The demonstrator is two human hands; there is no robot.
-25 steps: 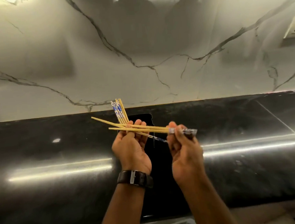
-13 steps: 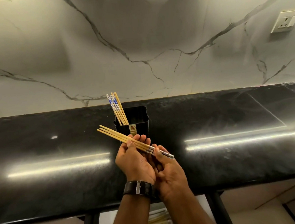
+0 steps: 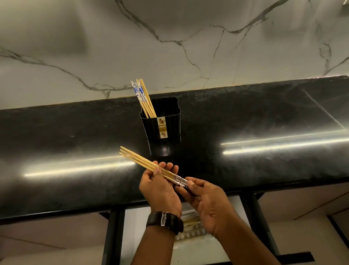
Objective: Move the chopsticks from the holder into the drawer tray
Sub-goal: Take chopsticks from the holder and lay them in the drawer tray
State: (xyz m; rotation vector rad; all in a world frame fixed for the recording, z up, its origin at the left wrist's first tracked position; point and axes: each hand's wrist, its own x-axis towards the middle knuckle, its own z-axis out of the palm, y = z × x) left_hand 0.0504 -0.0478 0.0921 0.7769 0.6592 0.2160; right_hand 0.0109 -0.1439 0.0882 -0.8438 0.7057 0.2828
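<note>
A black square holder (image 3: 162,120) stands on the black counter with several blue-patterned chopsticks (image 3: 144,99) leaning in its left corner. My left hand (image 3: 160,187) grips a bundle of several wooden chopsticks (image 3: 139,160) near their middle, tips pointing up-left. My right hand (image 3: 206,201) pinches the patterned ends of the same bundle. Below my hands an open drawer holds a tray (image 3: 189,225), mostly hidden by my wrists, with some chopsticks lying in it.
The glossy black counter (image 3: 273,124) runs the full width, backed by a marble wall (image 3: 183,37). The drawer's black frame (image 3: 111,242) juts out under the counter edge. A dark watch sits on my left wrist.
Both hands have drawn the chopstick bundle down and toward me, away from the holder. The view has tilted down, so the open drawer and its tray now show.
</note>
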